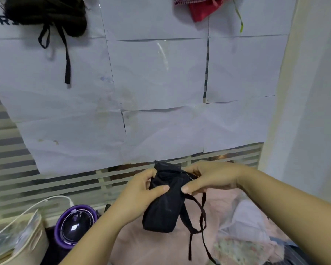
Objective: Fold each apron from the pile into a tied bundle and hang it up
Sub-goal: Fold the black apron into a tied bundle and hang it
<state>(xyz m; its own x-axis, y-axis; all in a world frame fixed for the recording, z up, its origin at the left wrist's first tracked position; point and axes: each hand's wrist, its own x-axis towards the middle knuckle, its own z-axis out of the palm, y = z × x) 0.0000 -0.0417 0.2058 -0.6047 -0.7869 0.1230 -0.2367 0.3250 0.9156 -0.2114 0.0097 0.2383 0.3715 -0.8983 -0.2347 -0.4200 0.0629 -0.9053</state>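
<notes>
A black apron (163, 203) is rolled into a compact bundle and held in the air above the pile. My left hand (139, 196) grips its left side, thumb across the front. My right hand (210, 178) grips the upper right of the roll, where the dark straps (197, 222) come off and dangle below. A dark tied bundle (46, 14) hangs at the top left of the wall with its straps trailing down. A red bundle (201, 6) hangs at the top right.
The wall ahead is covered with white paper sheets (157, 77). Below lies a pile of pink cloth (151, 243), with a floral and a white piece (243, 226) at right. A purple round device (75, 224) with a white cable sits at lower left beside a box (17, 240).
</notes>
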